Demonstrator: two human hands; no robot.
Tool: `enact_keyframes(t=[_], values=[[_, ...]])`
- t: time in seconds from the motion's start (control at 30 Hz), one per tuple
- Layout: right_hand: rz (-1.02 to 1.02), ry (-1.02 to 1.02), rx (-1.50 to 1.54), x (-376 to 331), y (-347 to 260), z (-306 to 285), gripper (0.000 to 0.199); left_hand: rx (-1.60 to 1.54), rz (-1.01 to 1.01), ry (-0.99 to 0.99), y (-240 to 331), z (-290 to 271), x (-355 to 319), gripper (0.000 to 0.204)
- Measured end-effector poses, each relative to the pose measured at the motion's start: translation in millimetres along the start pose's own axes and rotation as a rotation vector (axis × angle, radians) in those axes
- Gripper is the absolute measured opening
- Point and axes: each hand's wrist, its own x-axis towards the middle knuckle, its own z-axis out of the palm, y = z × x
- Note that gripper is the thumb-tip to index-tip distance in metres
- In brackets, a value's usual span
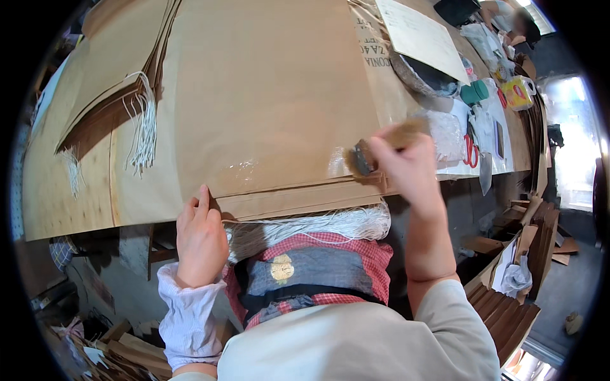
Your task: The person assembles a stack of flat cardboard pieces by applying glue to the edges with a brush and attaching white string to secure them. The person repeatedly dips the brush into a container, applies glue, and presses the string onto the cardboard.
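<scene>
A large brown paper sheet (pixel 267 95) lies flat on the table, its near edge stepped over more brown sheets (pixel 298 202). My right hand (pixel 406 168) grips a wooden-handled brush (pixel 375 152) whose bristles rest on the sheet's near right edge, where a wet glossy strip (pixel 244 171) shows. My left hand (pixel 200 238) presses the near edge of the stack with fingers flat. A bundle of white cords (pixel 318 227) lies just below the table edge, over my lap.
A stack of brown paper bags with white cord handles (pixel 136 120) lies at the left. At the right are a bowl (pixel 422 76) under a paper sheet, red scissors (pixel 470 152), a teal cup (pixel 473 93) and a yellow mug (pixel 518 92). Cardboard pieces (pixel 508 305) lie on the floor.
</scene>
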Motion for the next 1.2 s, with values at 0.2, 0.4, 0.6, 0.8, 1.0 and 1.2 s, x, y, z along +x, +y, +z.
enact_keyframes(t=[0.2, 0.4, 0.6, 0.8, 1.0, 1.2], values=[[-0.472, 0.428, -0.45, 10, 94, -96, 0.022, -0.462, -0.015, 0.011, 7, -10, -17, 0.006], [-0.517, 0.026, -0.493, -50, 86, -54, 0.027, -1.352, 0.1, -0.273, 30, -71, -43, 0.011], [-0.496, -0.75, 0.516, -123, 13, 36, 0.023, -1.228, -0.041, 0.397, 27, -111, -55, 0.017], [-0.328, -0.251, 0.115, -59, 27, -70, 0.008, -0.451, -0.101, 0.327, -18, -111, -27, 0.003], [0.089, -0.169, 0.065, -6, 83, -2, 0.01, -0.569, -0.091, 0.214, -51, -9, 43, 0.006], [-0.111, -0.072, -0.231, -11, 103, 15, 0.011, -0.504, -0.146, 0.268, -53, 22, 40, 0.007]])
